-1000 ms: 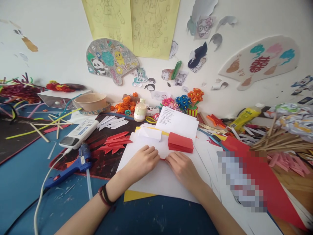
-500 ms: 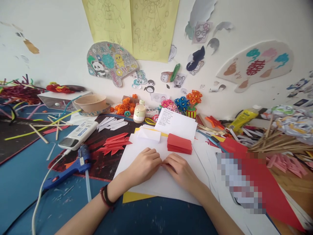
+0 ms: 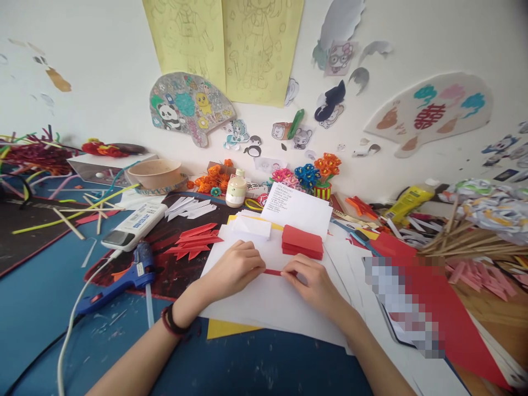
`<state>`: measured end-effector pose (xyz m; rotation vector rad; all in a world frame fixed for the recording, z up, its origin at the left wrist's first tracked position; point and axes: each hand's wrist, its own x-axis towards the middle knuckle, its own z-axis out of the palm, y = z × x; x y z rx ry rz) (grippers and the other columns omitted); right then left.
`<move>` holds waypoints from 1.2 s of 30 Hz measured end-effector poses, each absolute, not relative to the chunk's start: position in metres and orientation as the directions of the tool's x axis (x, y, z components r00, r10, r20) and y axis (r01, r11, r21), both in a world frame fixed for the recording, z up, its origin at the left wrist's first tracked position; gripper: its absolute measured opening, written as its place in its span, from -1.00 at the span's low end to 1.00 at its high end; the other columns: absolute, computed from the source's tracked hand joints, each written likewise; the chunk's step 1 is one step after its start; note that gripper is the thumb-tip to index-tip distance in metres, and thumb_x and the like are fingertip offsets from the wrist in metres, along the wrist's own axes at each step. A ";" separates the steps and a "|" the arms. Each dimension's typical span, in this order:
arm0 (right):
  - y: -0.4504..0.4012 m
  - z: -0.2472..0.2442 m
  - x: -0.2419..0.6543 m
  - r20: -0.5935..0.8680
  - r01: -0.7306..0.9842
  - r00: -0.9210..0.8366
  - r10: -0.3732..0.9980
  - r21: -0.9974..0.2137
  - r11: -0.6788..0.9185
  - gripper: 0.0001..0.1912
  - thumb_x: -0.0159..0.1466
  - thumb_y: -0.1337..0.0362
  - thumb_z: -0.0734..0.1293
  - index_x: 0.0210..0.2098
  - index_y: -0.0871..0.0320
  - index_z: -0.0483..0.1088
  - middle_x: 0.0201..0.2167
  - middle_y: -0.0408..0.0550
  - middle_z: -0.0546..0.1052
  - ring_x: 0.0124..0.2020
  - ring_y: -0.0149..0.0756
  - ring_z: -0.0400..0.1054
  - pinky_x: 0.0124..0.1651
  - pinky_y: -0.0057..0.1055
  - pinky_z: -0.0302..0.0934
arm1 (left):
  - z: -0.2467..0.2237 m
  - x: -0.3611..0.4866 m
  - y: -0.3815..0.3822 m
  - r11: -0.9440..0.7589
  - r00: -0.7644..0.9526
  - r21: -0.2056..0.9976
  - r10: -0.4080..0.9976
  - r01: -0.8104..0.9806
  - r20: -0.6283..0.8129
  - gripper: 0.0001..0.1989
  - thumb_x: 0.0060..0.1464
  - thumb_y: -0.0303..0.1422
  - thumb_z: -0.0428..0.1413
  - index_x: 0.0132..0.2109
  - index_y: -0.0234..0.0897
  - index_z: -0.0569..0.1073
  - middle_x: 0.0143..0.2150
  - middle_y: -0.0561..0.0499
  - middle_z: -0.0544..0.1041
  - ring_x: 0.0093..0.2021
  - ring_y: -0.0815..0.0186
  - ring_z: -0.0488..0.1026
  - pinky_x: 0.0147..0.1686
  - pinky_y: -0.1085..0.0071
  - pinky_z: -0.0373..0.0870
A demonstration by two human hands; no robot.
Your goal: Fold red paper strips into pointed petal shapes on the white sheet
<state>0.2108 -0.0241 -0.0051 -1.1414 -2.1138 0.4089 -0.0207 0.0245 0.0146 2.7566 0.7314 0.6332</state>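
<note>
Between my two hands a narrow red paper strip point(image 3: 273, 272) stretches just above the white paper sheets point(image 3: 272, 308). My left hand point(image 3: 241, 268) pinches its left end, and my right hand point(image 3: 307, 276) pinches its right end; the fingertips partly hide both ends. Right behind my right hand sits a stack of red paper rectangles point(image 3: 302, 242). White paper pieces point(image 3: 253, 227) lie behind my left hand. To the left, on a dark mat, is a loose pile of folded red paper pieces point(image 3: 193, 241).
A blue glue gun point(image 3: 138, 272) and a white power bank point(image 3: 134, 226) with a cable lie left. Folded white strips point(image 3: 190, 207), a small bottle point(image 3: 236, 188) and a handwritten sheet point(image 3: 297, 208) stand behind. At right are a large red sheet point(image 3: 449, 324) and a blurred-out phone point(image 3: 406, 308).
My hands have moved slightly apart, and the red strip now shows between them. Earlier the fingertips met and covered it. The view has shifted a little.
</note>
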 end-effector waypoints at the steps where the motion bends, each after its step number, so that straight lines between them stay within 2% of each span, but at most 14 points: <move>1: -0.024 -0.005 0.212 0.424 0.604 -0.374 0.825 -0.563 0.564 -0.85 0.33 0.35 0.22 -0.35 0.12 0.39 -0.38 -0.08 0.47 -0.33 -0.32 0.35 -0.27 -0.36 0.27 | 0.015 -0.022 0.025 -0.851 0.782 0.318 0.515 0.418 0.352 -0.73 0.31 -0.37 -0.10 -0.26 -0.29 0.46 -0.38 -0.01 0.46 -0.28 0.29 0.29 -0.25 0.34 0.15; 13: -0.025 -0.004 0.211 0.408 0.603 -0.369 0.835 -0.579 0.549 -0.85 0.33 0.32 0.24 -0.35 0.12 0.42 -0.39 -0.08 0.49 -0.35 -0.32 0.37 -0.29 -0.36 0.29 | 0.012 -0.022 0.026 -0.843 0.765 0.297 0.533 0.448 0.360 -0.70 0.31 -0.31 -0.07 -0.29 -0.30 0.49 -0.42 0.00 0.46 -0.32 0.32 0.32 -0.25 0.35 0.19; 17: -0.025 -0.007 0.207 0.385 0.561 -0.371 0.845 -0.632 0.534 -0.86 0.32 0.30 0.25 -0.35 0.12 0.41 -0.39 -0.08 0.49 -0.36 -0.32 0.37 -0.31 -0.37 0.29 | 0.007 -0.023 0.027 -0.856 0.781 0.263 0.514 0.445 0.355 -0.70 0.31 -0.34 -0.08 -0.30 -0.30 0.49 -0.42 -0.01 0.46 -0.33 0.31 0.31 -0.25 0.35 0.19; 25: -0.028 -0.009 0.196 0.349 0.497 -0.376 0.859 -0.706 0.504 -0.81 0.31 0.26 0.26 -0.43 0.14 0.38 -0.47 -0.12 0.42 -0.49 -0.39 0.25 -0.43 -0.43 0.18 | 0.009 -0.014 0.018 -0.868 0.802 0.285 0.488 0.406 0.345 -0.74 0.30 -0.40 -0.08 -0.29 -0.30 0.45 -0.41 -0.01 0.44 -0.33 0.30 0.27 -0.24 0.36 0.19; 36: -0.024 -0.001 0.209 0.304 0.445 -0.380 0.874 -0.768 0.461 -0.81 0.31 0.24 0.26 -0.39 0.13 0.45 -0.43 -0.10 0.47 -0.41 -0.35 0.33 -0.34 -0.39 0.22 | 0.010 -0.024 0.029 -0.849 0.767 0.314 0.521 0.425 0.375 -0.72 0.30 -0.42 -0.12 -0.30 -0.30 0.44 -0.40 -0.02 0.43 -0.33 0.29 0.26 -0.26 0.35 0.17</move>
